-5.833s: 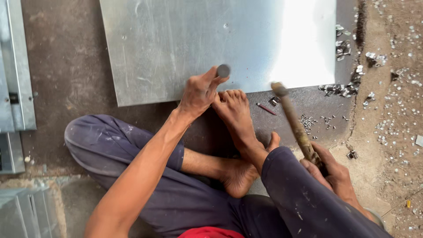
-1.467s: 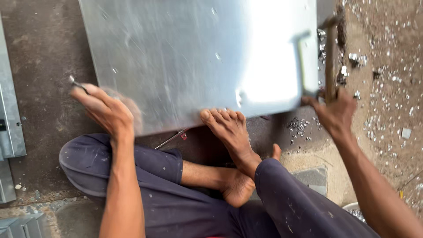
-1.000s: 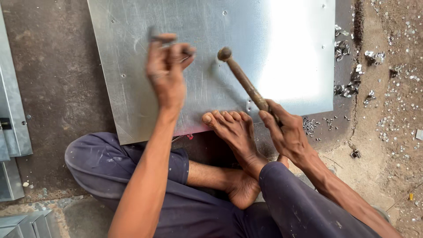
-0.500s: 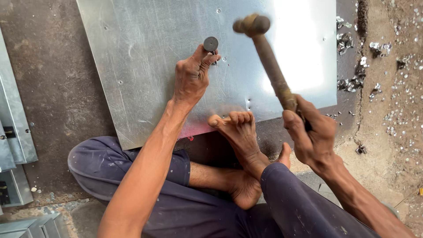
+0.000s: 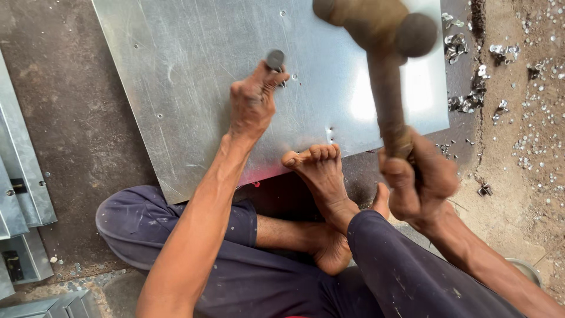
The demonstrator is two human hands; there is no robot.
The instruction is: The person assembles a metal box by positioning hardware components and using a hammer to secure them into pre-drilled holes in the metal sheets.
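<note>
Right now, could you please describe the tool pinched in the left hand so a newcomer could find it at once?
Start at the large shiny metal sheet on the dark floor. Near its middle, the left hand holds a short punch upright on the sheet. Its round, flat, dark head sets it apart from the raised wooden-handled hammer.

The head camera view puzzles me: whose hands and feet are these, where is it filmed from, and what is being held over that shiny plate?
There is no machine here. The camera sits on a person's head and looks down, so you see their own arms, folded legs and bare feet. They sit on the ground before a flat metal sheet. The left hand stands a short metal punch upright on the sheet. The right hand grips a hammer, raised and blurred. One bare foot rests its toes on the sheet's near edge. Metal scraps litter the ground to the right, and grey metal channels lie on the left.
</note>
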